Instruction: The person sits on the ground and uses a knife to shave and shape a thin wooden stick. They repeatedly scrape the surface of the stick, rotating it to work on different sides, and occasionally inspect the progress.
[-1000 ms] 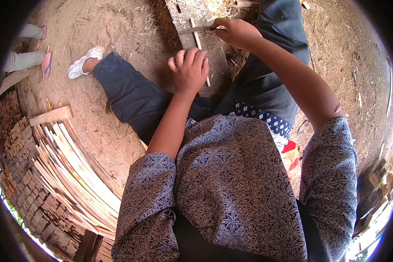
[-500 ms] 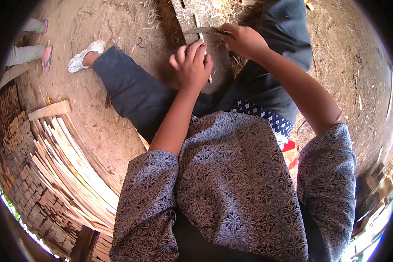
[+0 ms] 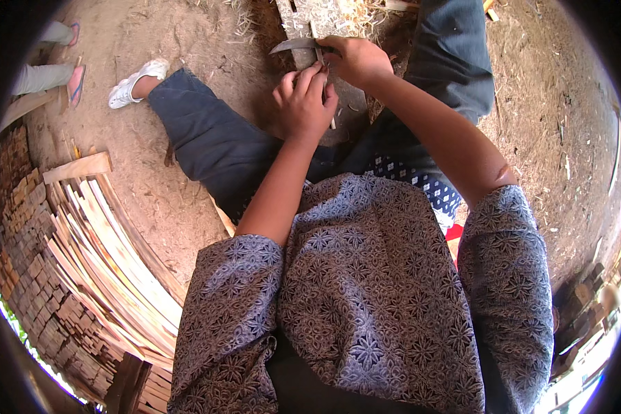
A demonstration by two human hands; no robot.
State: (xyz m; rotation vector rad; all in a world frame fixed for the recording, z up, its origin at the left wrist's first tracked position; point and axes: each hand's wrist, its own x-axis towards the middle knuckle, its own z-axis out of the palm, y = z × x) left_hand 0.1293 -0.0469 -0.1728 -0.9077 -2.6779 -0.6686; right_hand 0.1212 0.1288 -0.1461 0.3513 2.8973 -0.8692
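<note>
My right hand [image 3: 360, 63] grips the dark handle of a knife [image 3: 295, 45] with a curved grey blade. The blade points left and lies across a thin pale wooden stick [image 3: 314, 31]. Just below the blade, my left hand [image 3: 305, 100] is closed over the stick, fingertips on it. The stick's lower end shows beyond my left hand, near my lap. Beneath the stick is a wooden board [image 3: 294, 24] between my legs. My fingers hide the middle of the stick.
Curled wood shavings [image 3: 352, 14] lie around the board's far end. At the left stand a stack of cut wood pieces [image 3: 48, 303] and a bundle of long pale strips [image 3: 117, 255]. Another person's sandalled foot [image 3: 76, 83] is at the far left.
My right hand and the knife have moved left, so more of the blade sticks out past the stick. My left hand has hardly moved.
</note>
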